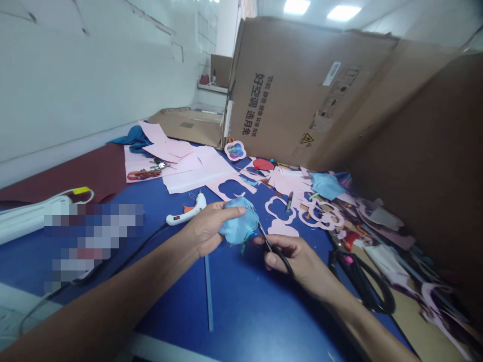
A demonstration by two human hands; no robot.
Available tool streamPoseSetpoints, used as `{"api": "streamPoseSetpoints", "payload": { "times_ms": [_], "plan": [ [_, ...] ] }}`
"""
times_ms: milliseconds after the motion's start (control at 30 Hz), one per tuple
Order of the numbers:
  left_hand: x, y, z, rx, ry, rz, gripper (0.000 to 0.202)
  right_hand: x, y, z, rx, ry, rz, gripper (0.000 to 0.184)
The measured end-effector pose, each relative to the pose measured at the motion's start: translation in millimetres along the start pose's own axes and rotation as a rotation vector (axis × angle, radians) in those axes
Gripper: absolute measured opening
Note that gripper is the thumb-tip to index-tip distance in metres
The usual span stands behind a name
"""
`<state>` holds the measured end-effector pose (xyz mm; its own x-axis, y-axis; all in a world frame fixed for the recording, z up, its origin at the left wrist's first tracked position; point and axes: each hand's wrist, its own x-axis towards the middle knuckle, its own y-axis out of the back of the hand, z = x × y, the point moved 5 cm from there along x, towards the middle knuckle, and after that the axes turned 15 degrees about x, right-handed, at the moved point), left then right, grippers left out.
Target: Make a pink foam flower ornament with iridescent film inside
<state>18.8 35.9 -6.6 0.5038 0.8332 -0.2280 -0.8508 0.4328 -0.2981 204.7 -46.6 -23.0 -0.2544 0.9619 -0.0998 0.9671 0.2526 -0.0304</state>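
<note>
My left hand (211, 229) grips a light blue, scallop-edged fabric piece (237, 229), thumb on top and fingers underneath. Wrapped round the black handles of a small pair of scissors (274, 250) is my right hand (289, 256). The scissor blades point up and left, touching or very near the right edge of the fabric piece. Some coloured threads or scraps hang at its lower right edge. Beneath my left hand a thin blue strip (209, 296) lies on the blue table (249, 311). A white glue gun (188, 211) rests just beyond my left wrist.
Pink sheets (196, 168) and flower-shaped pink cutouts (281, 211) cover the table's far part. Large black-handled scissors (364, 284) lie at right beside heaped scraps (388, 256). A tall cardboard box (294, 90) stands behind. A white power strip (33, 216) is at left.
</note>
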Motion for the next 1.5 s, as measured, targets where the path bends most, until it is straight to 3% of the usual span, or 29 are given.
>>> {"api": "streamPoseSetpoints", "payload": {
  "times_ms": [700,1500],
  "plan": [
    [-3,-7.9,-5,-0.014,0.053,0.055,0.006,3,-10,-1,0.056,-0.018,0.057,0.06],
    [-2,-5.0,-10,0.026,0.04,0.099,0.015,2,-18,-1,0.079,-0.046,0.093,0.059]
  ]
}}
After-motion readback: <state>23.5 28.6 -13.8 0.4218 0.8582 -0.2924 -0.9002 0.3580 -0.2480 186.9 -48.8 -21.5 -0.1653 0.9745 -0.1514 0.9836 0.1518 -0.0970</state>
